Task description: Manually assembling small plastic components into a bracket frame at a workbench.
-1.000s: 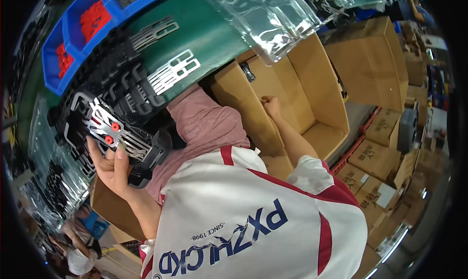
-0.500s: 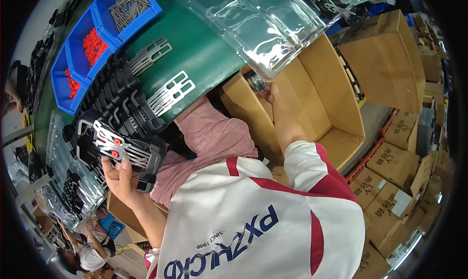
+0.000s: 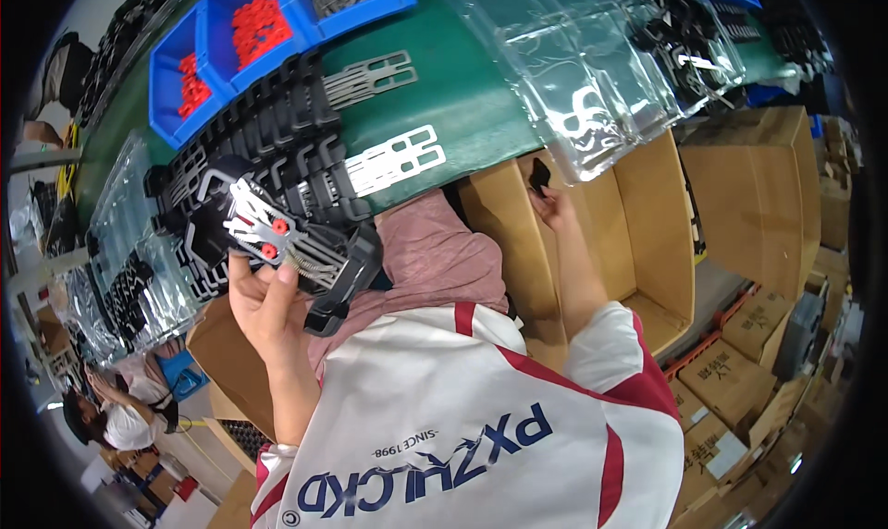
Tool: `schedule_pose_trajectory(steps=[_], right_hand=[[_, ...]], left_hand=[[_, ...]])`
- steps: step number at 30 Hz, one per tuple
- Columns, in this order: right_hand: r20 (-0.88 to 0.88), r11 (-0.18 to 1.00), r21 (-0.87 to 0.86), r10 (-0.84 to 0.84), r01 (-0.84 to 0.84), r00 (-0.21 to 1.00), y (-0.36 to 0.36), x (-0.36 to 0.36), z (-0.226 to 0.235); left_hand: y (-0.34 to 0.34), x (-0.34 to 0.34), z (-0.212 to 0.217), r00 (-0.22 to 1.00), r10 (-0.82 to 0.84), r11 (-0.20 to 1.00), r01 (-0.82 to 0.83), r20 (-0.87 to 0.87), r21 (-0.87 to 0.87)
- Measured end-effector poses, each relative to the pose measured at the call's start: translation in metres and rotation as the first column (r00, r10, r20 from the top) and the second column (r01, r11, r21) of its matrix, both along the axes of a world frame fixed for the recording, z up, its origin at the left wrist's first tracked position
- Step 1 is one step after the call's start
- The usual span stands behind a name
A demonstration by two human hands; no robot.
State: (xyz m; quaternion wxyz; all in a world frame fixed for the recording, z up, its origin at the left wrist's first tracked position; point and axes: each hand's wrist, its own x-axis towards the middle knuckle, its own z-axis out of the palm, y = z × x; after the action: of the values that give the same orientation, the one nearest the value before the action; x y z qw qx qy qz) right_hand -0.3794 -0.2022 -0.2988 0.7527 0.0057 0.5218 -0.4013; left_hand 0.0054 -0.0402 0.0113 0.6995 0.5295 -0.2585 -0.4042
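My left hand (image 3: 266, 309) is closed around a black plastic bracket assembly (image 3: 356, 265) with a silver metal plate, two red pieces and springs. It is tilted over my lap, close to the rows of black brackets (image 3: 319, 182) on the table. Over at the cardboard box (image 3: 659, 216), my right hand (image 3: 558, 211) pinches a small dark part (image 3: 540, 176) near the box's inner wall. That part's exact kind is too small to make out. Silver slotted plates (image 3: 398, 159) jut from the nearest brackets.
Blue bins (image 3: 208, 59) with red pieces and metal pins line the green table's (image 3: 462, 94) far left. Clear plastic trays (image 3: 592, 113) overhang the box. Another carton (image 3: 754, 196) stands right, with stacked cartons behind. A co-worker (image 3: 129, 413) sits at the lower left.
My right hand has risen from deeper in the box and now shows a dark part at its fingertips. The view has shifted; my left hand keeps its hold on the bracket assembly.
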Motion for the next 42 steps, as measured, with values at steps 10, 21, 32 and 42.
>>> schedule_pose_trajectory(steps=[10,21,32,42], right_hand=[[0.379,0.939,-0.313,0.259,-0.14,0.889,0.073,-0.012,0.132],[0.66,0.821,-0.539,0.55,-0.188,0.511,0.063,0.153,0.253],[-0.352,-0.142,-0.936,0.296,-0.323,0.888,0.092,0.298,0.31],[-0.653,-0.469,-0.648,-0.063,-0.6,0.755,0.101,0.322,0.302]], left_hand=[[-0.014,-0.013,0.019,0.979,0.189,0.973,-0.176,-0.072,0.15],[0.015,0.017,0.012,0.937,0.186,0.977,-0.207,-0.295,-0.043],[0.046,0.022,0.006,0.881,0.465,0.885,-0.46,0.082,-0.077],[0.058,0.032,0.012,0.533,0.426,0.877,-0.44,0.731,-0.191]])
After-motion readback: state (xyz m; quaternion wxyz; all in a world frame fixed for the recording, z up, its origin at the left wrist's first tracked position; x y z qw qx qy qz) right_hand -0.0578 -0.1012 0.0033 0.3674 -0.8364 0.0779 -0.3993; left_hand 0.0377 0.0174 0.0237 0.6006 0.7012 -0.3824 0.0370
